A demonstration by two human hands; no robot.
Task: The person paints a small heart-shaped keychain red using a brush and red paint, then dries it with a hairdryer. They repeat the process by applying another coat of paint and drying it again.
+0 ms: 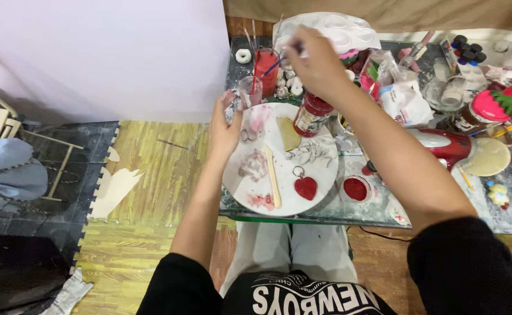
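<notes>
On the glass table [326,213], seen from the head camera, the right hand [314,61] reaches far forward and is closed around a thin brush [274,65]. The brush runs from the fingers down and to the left, and its tip end goes toward the cup of red water [266,70]. So the cup lies just to the left of the grip, and the long axis of the brush points at it. I cannot tell if the tip is already inside the water.

The left hand [225,129] is nearer to the body. Its fingers are spread and it rests against the left rim of the round white plate [320,186], not closed on anything.

The cup holds red liquid and some more brushes standing in it. A small clear cup [250,91] stands just beside it, near the left fingertips. On the plate lie a red heart keychain [305,187], a flat wooden stick [273,175] with its length running away from the person, and pale paint smears. A red paint jar [311,114] stands at the plate's far edge, under the right wrist. A small open pot of red paint [356,188] sits just right of the plate.
</notes>
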